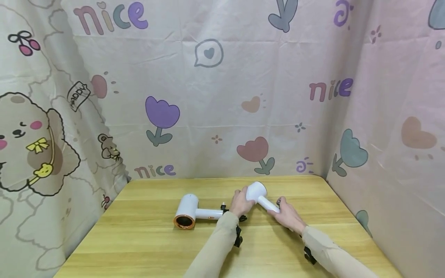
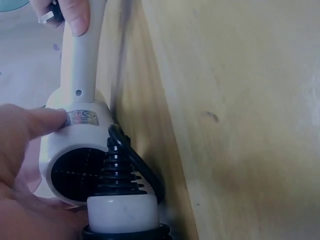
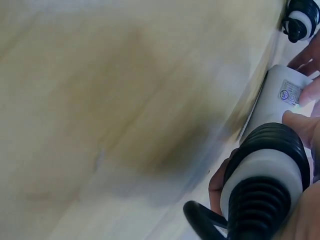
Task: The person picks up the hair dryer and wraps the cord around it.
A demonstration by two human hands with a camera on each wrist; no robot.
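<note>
Both hands hold a white hair dryer [image 1: 256, 190] just over the far side of the table. The left hand [image 1: 241, 202] grips its barrel, with the thumb by the printed label in the left wrist view. My right hand [image 1: 287, 217] holds the handle [image 1: 269, 204] near its lower end. Black cord [image 3: 267, 137] is wound around that end in the right wrist view. Beside the left hand lies a second white hair dryer [image 1: 188, 206] with a copper-coloured outlet rim. Its handle points toward the left wrist, and a black cord [image 2: 132, 155] sticks out of the handle end.
A light wooden table [image 1: 149, 247] carries everything. Printed fabric curtains [image 1: 222, 88] hang behind it and along both sides. Dark camera straps [image 1: 238, 236] sit on the wrists.
</note>
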